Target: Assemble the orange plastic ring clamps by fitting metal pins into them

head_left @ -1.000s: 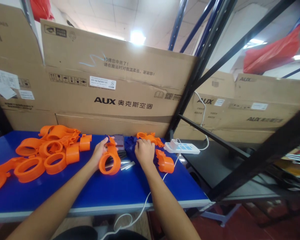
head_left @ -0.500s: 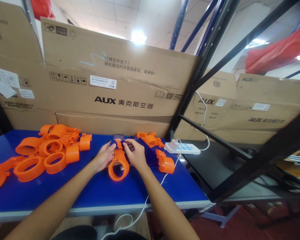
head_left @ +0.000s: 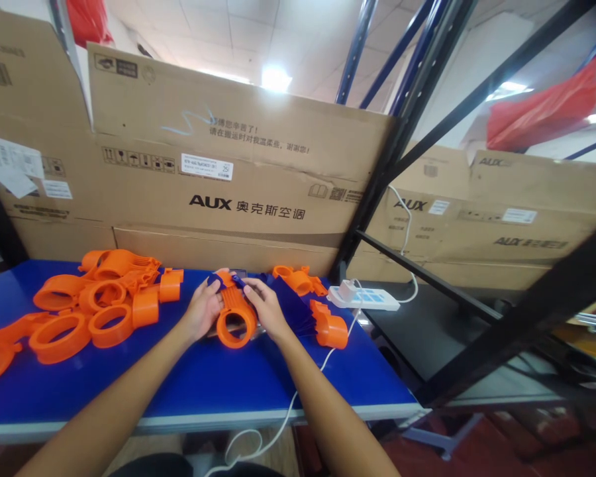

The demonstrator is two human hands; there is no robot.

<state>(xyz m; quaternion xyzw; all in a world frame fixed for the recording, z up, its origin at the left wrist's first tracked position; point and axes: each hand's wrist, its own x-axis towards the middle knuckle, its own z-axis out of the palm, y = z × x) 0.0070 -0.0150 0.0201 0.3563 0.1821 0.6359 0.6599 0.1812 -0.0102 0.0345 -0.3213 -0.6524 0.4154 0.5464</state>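
Above the blue table, an orange plastic part with a ring at one end (head_left: 234, 301) is held between both hands, its ring towards me. A dark blue strip (head_left: 239, 281) lies across its far end, one end at each hand. My left hand (head_left: 203, 311) is closed on the part's left side, the thumb on the strip's left end. My right hand (head_left: 268, 308) pinches at the strip's right end, beside the part's neck. A dark flat object (head_left: 240, 272), mostly hidden, lies behind the hands.
Several similar orange parts (head_left: 110, 324) are heaped on the left of the blue table (head_left: 203, 384). Dark blue sheets (head_left: 294, 306) and more orange parts (head_left: 332, 329) lie right. A white power strip (head_left: 372, 299) trails a cable across the table's front. Cardboard (head_left: 248, 179) walls the back.
The orange part has tilted, its far end swinging left and lifting a little. My left hand has turned palm-up beneath it. The blue strip's right end now stands out beside my right fingers.
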